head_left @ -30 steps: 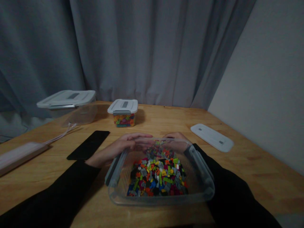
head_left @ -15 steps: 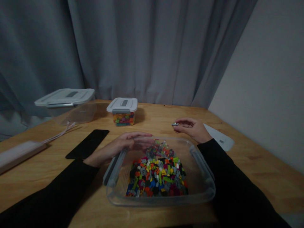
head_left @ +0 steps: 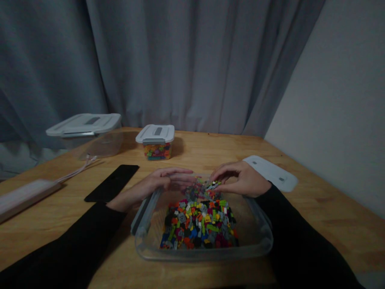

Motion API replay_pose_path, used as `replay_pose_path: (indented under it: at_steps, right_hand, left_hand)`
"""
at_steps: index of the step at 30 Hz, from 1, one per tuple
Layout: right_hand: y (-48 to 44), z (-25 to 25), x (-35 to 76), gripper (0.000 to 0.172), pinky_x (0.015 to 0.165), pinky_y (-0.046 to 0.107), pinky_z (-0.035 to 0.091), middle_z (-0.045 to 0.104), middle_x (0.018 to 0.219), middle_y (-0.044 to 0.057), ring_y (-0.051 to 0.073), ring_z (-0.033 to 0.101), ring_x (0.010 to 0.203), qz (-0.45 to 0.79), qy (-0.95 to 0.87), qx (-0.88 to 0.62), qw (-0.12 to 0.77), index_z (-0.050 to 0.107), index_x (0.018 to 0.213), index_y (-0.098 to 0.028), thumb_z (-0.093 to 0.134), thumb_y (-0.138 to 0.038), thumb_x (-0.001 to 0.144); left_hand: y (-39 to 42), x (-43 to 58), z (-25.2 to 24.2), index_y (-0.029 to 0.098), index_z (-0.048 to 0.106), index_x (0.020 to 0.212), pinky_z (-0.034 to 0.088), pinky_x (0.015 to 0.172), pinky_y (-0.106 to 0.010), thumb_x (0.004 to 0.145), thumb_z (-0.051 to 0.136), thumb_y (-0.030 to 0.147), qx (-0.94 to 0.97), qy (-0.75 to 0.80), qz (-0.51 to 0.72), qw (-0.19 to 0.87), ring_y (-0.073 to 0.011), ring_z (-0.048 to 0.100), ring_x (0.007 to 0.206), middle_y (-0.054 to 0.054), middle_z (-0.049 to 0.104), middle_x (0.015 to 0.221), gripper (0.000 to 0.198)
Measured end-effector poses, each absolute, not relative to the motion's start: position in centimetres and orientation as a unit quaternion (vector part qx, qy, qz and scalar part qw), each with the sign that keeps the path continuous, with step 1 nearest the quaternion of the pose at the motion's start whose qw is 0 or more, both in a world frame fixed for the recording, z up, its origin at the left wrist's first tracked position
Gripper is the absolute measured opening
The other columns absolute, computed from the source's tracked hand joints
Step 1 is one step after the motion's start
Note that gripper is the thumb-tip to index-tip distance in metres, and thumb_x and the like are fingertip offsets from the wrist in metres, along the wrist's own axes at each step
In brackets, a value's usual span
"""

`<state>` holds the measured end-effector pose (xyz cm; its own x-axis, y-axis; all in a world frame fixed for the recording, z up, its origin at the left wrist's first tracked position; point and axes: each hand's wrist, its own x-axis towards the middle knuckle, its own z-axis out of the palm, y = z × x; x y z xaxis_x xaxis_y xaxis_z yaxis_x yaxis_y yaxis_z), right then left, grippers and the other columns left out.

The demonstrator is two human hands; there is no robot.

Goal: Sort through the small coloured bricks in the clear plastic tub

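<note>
A clear plastic bin stands in front of me with many small toy building bricks in mixed colours piled inside. My left hand lies over the bin's far left rim, its fingers stretched out and holding nothing. Above the far side of the bin, my right hand pinches a small grey and whitish brick piece between thumb and fingers. The piece is too small to make out in detail, and bricks show behind it.
A lidded tub of coloured pieces stands at the back, and a larger lidded clear box is left of it. A black phone and a white power strip with a cord lie left. A white lid lies right.
My right hand has moved left and toward me, from over the table to above the bin's far side, still pinching the small piece. My left hand has stayed on the rim.
</note>
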<state>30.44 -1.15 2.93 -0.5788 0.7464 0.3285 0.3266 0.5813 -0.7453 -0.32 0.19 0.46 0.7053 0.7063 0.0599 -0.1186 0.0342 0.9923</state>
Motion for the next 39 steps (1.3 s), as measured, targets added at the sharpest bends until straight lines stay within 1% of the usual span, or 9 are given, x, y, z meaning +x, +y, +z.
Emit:
replay_pose_path:
  at_steps: [8, 12, 15, 17, 21, 23, 26, 34, 39]
  right_hand:
    - [-1.5, 3.2, 30.2, 0.029, 0.075, 0.033, 0.059, 0.080, 0.099, 0.006, 0.018, 0.071, 0.079, 0.322, -0.835, -0.299, 0.331, 0.082, 0.094, -0.022, 0.086, -0.047, 0.078]
    - [-0.3, 2.7, 31.0, 0.033, 0.066, 0.030, 0.055, 0.079, 0.088, 0.007, 0.017, 0.068, 0.072, 0.329, -0.778, -0.322, 0.427, 0.081, 0.082, -0.020, 0.078, -0.053, 0.085]
    - [2.1, 1.1, 32.4, 0.043, 0.055, 0.026, 0.046, 0.072, 0.075, 0.004, 0.011, 0.053, 0.056, 0.312, -0.724, -0.393, 0.473, 0.080, 0.091, -0.017, 0.070, -0.058, 0.090]
    - [4.0, -1.0, 33.3, 0.048, 0.056, 0.027, 0.047, 0.072, 0.076, 0.004, 0.013, 0.055, 0.059, 0.314, -0.730, -0.445, 0.413, 0.077, 0.105, -0.015, 0.073, -0.059, 0.087]
    - [6.4, -5.8, 34.3, 0.081, 0.089, 0.042, 0.058, 0.073, 0.121, 0.014, 0.025, 0.071, 0.098, 0.335, -0.798, -0.436, 0.246, 0.067, 0.133, -0.017, 0.090, -0.055, 0.065]
    - [6.7, -7.5, 34.3, 0.103, 0.109, 0.050, 0.049, 0.063, 0.140, 0.018, 0.035, 0.062, 0.126, 0.317, -0.818, -0.426, 0.221, 0.063, 0.140, -0.017, 0.099, -0.049, 0.048]
    - [6.7, -8.3, 34.0, 0.122, 0.121, 0.055, 0.036, 0.047, 0.156, 0.022, 0.041, 0.045, 0.145, 0.276, -0.852, -0.405, 0.182, 0.052, 0.151, -0.016, 0.100, -0.049, 0.044]
    - [6.4, -7.2, 32.3, 0.116, 0.121, 0.047, 0.037, 0.052, 0.152, 0.022, 0.041, 0.048, 0.141, 0.259, -0.859, -0.403, 0.180, 0.054, 0.149, -0.015, 0.099, -0.052, 0.048]
    - [6.1, -7.6, 31.2, 0.094, 0.116, 0.048, 0.041, 0.063, 0.140, 0.016, 0.038, 0.057, 0.131, 0.246, -0.845, -0.423, 0.217, 0.065, 0.135, -0.019, 0.100, -0.043, 0.051]
  left_hand:
    - [1.3, -0.9, -0.7, 0.018, 0.062, 0.143, 0.029, 0.124, -0.058, 0.089, 0.057, 0.013, 0.638, 0.180, 0.292, 0.689, -0.0320, 0.057, 0.139, -0.015, 0.058, 0.153, 0.054]
    - [1.3, -0.9, -0.6, 0.019, 0.063, 0.141, 0.029, 0.124, -0.057, 0.087, 0.058, 0.012, 0.634, 0.177, 0.292, 0.694, -0.0314, 0.058, 0.138, -0.013, 0.061, 0.150, 0.055]
    - [1.0, -0.9, -0.3, 0.020, 0.064, 0.139, 0.029, 0.124, -0.057, 0.086, 0.057, 0.011, 0.630, 0.187, 0.291, 0.695, -0.0313, 0.059, 0.138, -0.012, 0.062, 0.150, 0.054]
    - [0.8, -0.8, -0.1, 0.020, 0.066, 0.137, 0.029, 0.124, -0.057, 0.082, 0.057, 0.008, 0.627, 0.194, 0.291, 0.696, -0.0311, 0.059, 0.137, -0.012, 0.063, 0.149, 0.057]
    - [0.3, -0.6, 0.3, 0.021, 0.070, 0.133, 0.033, 0.122, -0.055, 0.074, 0.052, 0.003, 0.620, 0.193, 0.291, 0.702, -0.0309, 0.060, 0.136, -0.009, 0.066, 0.145, 0.064]
    - [0.0, -0.4, 0.6, 0.020, 0.071, 0.133, 0.036, 0.120, -0.053, 0.071, 0.049, 0.002, 0.621, 0.186, 0.283, 0.707, -0.0304, 0.060, 0.136, -0.008, 0.068, 0.143, 0.069]
    - [-0.2, -0.1, 0.9, 0.019, 0.072, 0.133, 0.036, 0.121, -0.050, 0.067, 0.048, 0.002, 0.623, 0.182, 0.269, 0.712, -0.0292, 0.061, 0.135, -0.007, 0.071, 0.139, 0.072]
    - [0.2, -0.5, 0.8, 0.021, 0.074, 0.130, 0.031, 0.124, -0.052, 0.067, 0.049, 0.003, 0.648, 0.215, 0.277, 0.677, -0.0291, 0.061, 0.135, -0.006, 0.070, 0.140, 0.070]
    - [0.3, -0.6, 0.9, 0.023, 0.076, 0.125, 0.032, 0.123, -0.056, 0.065, 0.049, 0.004, 0.652, 0.227, 0.288, 0.664, -0.0303, 0.063, 0.132, -0.004, 0.072, 0.136, 0.069]
